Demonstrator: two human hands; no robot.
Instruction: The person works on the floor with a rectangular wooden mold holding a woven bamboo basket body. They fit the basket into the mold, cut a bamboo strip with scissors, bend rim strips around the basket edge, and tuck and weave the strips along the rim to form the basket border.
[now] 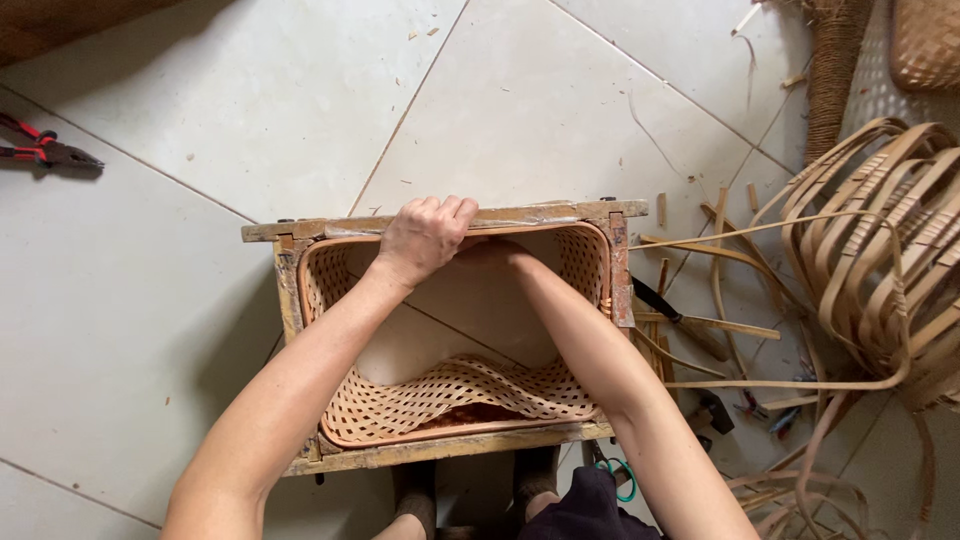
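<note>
the left hand curls its fingers over the far rail of the rectangular wooden frame, pressing down on the rail and on the orange-brown rim of the pale woven lattice basket seated inside it; the right hand reaches into the basket by the far wall, mostly hidden behind the left, so i cannot tell whether it is spread or closed; the frame stands on the pale tiled floor just before the person's feet.

as a judgement, the weaving looks done and the rim band is already round the mouth; the near wall still sags in a wave (it is not yet flat against the frame), so seating looks unfinished.

the basket fills the frame closely, leaving little slack at the edges; open floor lies far and left, save the red-handled pliers far left; on the right, loose bamboo strips and a dark-handled knife crowd right up beside the frame.
</note>
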